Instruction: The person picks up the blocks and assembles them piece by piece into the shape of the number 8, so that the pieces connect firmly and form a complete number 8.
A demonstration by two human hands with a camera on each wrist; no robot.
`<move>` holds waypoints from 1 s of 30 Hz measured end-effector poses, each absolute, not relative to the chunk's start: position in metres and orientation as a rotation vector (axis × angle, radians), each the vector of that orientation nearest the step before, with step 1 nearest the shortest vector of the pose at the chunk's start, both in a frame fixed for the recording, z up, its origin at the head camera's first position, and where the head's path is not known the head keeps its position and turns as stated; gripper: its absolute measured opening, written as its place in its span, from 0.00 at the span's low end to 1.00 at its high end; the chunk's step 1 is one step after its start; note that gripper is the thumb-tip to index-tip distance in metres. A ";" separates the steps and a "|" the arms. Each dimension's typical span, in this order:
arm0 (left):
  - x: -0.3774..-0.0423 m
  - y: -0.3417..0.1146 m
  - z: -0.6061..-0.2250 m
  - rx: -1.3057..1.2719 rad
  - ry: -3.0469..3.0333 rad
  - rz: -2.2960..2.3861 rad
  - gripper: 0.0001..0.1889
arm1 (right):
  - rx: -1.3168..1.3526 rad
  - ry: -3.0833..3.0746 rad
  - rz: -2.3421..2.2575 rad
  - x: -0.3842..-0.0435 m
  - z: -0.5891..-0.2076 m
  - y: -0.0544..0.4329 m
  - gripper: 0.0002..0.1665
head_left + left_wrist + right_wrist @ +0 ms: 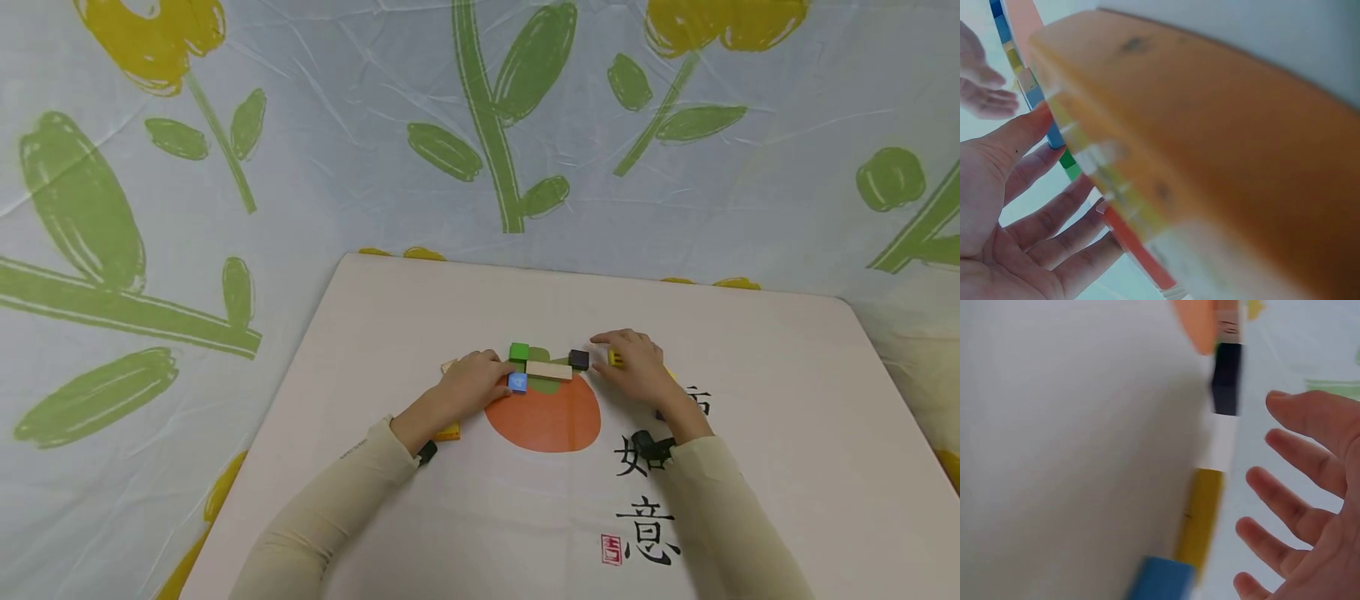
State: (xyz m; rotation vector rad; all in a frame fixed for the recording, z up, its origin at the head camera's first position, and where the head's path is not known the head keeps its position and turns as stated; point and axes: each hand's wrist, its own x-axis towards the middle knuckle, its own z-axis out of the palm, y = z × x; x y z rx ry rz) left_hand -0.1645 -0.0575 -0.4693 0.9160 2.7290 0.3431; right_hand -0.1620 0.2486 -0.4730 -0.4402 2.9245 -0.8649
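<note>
In the head view, my left hand (471, 385) pinches a small blue block (517, 382) between thumb and index finger. A green block (519, 352) lies just beyond it. A long pale wooden block (549, 371) reaches right from these two toward a black block (579, 360). My right hand (633, 365) is spread just right of the black block, apart from it and holding nothing. Beside its fingers lies a yellow block (615, 358), partly hidden. The right wrist view shows the black block (1227, 378) near the thumb, with the yellow block (1200, 515) below.
An orange-yellow block (447, 432) lies under my left forearm; a blurred orange surface (1210, 137) fills much of the left wrist view. Another blue block (1163, 579) shows in the right wrist view. The pale tabletop (480, 517) bears a printed orange fruit and black characters.
</note>
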 end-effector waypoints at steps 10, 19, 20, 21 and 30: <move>-0.164 -0.058 -0.469 0.900 2.732 0.347 0.24 | -0.533 3.097 -1.097 -0.135 -0.445 0.263 0.22; -0.163 -0.058 -0.469 0.910 2.732 0.337 0.24 | -0.409 3.158 -1.128 -0.105 -0.438 0.289 0.21; -0.163 -0.058 -0.469 0.914 2.732 0.334 0.24 | -0.381 3.163 -1.118 -0.102 -0.438 0.293 0.21; -0.163 -0.058 -0.469 0.916 2.733 0.330 0.24 | -0.350 3.162 -1.113 -0.099 -0.438 0.296 0.21; -0.164 -0.058 -0.470 0.935 2.744 0.320 0.24 | -0.107 3.098 -1.052 -0.079 -0.455 0.327 0.22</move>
